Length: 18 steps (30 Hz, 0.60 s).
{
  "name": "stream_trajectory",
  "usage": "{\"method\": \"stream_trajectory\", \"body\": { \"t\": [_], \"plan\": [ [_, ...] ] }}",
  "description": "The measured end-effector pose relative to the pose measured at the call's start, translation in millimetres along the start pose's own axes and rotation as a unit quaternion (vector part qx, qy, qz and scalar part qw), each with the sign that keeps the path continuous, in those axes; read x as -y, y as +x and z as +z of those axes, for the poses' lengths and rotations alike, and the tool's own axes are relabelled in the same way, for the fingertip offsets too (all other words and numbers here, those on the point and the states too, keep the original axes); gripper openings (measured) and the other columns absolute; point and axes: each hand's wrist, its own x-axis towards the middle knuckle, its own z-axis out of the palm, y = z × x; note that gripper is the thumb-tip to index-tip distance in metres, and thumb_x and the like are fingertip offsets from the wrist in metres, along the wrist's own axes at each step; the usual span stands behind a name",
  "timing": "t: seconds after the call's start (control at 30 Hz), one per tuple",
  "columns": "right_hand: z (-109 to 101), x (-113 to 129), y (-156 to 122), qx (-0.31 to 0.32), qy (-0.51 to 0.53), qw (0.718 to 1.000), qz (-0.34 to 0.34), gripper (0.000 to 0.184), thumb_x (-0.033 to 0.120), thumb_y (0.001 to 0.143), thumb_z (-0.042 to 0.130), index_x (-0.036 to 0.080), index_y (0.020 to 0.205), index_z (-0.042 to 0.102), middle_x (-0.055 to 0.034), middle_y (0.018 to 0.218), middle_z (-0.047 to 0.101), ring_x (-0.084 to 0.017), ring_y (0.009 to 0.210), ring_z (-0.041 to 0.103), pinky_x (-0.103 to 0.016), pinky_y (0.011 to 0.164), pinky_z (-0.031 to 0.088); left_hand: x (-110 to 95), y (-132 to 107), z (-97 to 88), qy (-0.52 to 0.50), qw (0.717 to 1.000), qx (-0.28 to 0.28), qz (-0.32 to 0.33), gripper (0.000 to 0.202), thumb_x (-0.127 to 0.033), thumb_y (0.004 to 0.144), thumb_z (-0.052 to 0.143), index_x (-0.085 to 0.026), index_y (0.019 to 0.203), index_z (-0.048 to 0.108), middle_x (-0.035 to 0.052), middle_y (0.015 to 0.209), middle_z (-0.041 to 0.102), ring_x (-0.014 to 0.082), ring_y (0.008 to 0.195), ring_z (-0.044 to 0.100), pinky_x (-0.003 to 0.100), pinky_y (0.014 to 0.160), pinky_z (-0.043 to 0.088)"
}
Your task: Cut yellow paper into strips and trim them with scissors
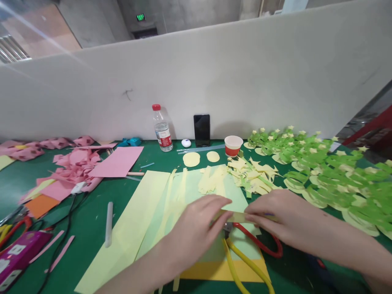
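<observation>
My left hand [196, 228] and my right hand [275, 218] meet over a pale green sheet [196, 188], each pinching one end of a narrow yellow paper strip [237, 217]. Both hands have their fingers closed on it. Just under the strip lie scissors [254, 249] with one red and one yellow handle, on the sheet's near edge. Cut yellow strips [211, 179] lie beyond my hands.
A heap of yellow scraps [254, 173] and rows of green paper pieces with yellow stars [330, 171] fill the right. Water bottle [161, 130], phone [201, 130] and red cup [233, 145] stand by the white partition. Pink paper [118, 161], glue stick [108, 223] and cables lie left.
</observation>
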Motion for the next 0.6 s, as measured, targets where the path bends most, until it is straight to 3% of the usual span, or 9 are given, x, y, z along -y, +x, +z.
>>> {"method": "stream_trajectory", "body": {
  "t": [0.1,0.17,0.4,0.6],
  "plan": [
    [7,13,6,0.069,-0.024,0.997,0.000,0.037,0.020,0.084,0.037,0.017,0.051,0.055,0.0004,0.044,0.054,-0.010,0.041,0.047,-0.023,0.044,0.026,-3,-6,10.8,-0.022,0.999,0.019,0.025,0.020,-0.017,0.087,0.042,-0.016,0.090,0.061,0.0027,0.082,0.068,0.0131,0.071,0.062,0.022,0.064,0.051],
    [10,18,8,0.075,-0.037,0.996,0.020,0.038,0.021,0.085,0.036,0.017,0.051,0.053,-0.0001,0.045,0.054,-0.010,0.041,0.046,-0.023,0.043,0.023,-2,-7,12.2,-0.025,0.999,0.022,0.022,0.018,-0.016,0.086,0.043,-0.016,0.089,0.061,0.0028,0.081,0.068,0.0137,0.070,0.062,0.023,0.063,0.050],
    [17,21,7,0.028,-0.039,0.998,0.027,0.036,0.018,0.082,0.036,0.017,0.051,0.052,-0.0011,0.046,0.057,-0.009,0.040,0.046,-0.022,0.044,0.023,-2,0,3.0,-0.028,0.999,0.032,-0.033,0.014,-0.015,0.082,0.049,-0.016,0.081,0.063,0.0012,0.077,0.068,0.0132,0.069,0.062,0.021,0.062,0.049],
    [3,10,3,-0.021,-0.041,0.999,0.026,0.040,0.021,0.084,0.035,0.018,0.049,0.054,-0.0016,0.043,0.056,-0.011,0.040,0.048,-0.023,0.042,0.025,19,12,-13.6,0.032,0.995,-0.010,-0.098,0.016,-0.014,0.079,0.048,-0.017,0.074,0.063,-0.0001,0.076,0.070,0.0132,0.066,0.063,0.022,0.061,0.048]
  ]
}}
